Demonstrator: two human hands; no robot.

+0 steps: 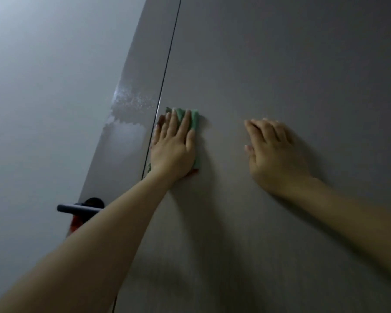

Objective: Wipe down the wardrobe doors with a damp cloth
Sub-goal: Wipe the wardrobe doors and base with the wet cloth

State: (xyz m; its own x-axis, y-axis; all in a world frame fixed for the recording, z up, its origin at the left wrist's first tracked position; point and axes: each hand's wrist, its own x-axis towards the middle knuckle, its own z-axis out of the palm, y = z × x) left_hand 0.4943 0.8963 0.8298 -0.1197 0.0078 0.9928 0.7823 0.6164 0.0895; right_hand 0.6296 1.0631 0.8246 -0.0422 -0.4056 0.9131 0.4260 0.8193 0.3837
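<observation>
- Left hand (172, 145) presses the green cloth (194, 119) flat on the wardrobe door (280, 64), fingers (185, 123) straight and spread, beside the door gap (165, 73).
- Right hand (273, 152) rests flat on the same door, fingers straight and close together.

green cloth (193, 123) | flat on grey wardrobe door (280, 64) | beside door seam

We see a dim, greyish picture, brightest at the upper left; soft shadows trail below both forearms, straight seams bow, and detail is slightly blurred.
</observation>
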